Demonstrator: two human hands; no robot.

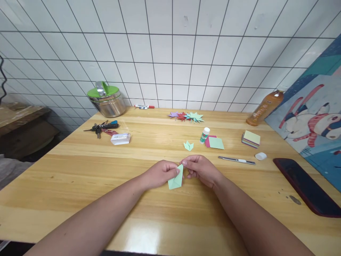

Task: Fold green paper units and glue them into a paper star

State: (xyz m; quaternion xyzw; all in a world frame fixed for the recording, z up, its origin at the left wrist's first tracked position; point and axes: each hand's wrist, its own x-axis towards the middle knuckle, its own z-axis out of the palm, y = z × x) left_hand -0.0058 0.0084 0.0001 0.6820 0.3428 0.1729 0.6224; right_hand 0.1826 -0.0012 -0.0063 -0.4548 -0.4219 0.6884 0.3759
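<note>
A pale green sheet of folded paper (175, 182) is held between both hands, low over the wooden table. My left hand (162, 173) grips its left side, thumb lying across the front. At its top corner, my right hand (201, 170) pinches the tip between thumb and forefinger. The fingers behind the paper are partly hidden. Just beyond the hands lies a small folded green paper piece (189, 145) with pointed tips. Behind it, a glue stick (205, 135) stands beside flat green paper squares (216, 143), a pink one showing underneath.
Folded paper stars (194, 117) and a marker (144, 106) lie near the tiled wall. At left are a steel pot (108, 103), keys (102, 127) and a small white box (120, 139). A utility knife (236, 160), paper stack (250, 139), white cap (260, 156), bottle (265, 106) and phone (306, 185) sit right.
</note>
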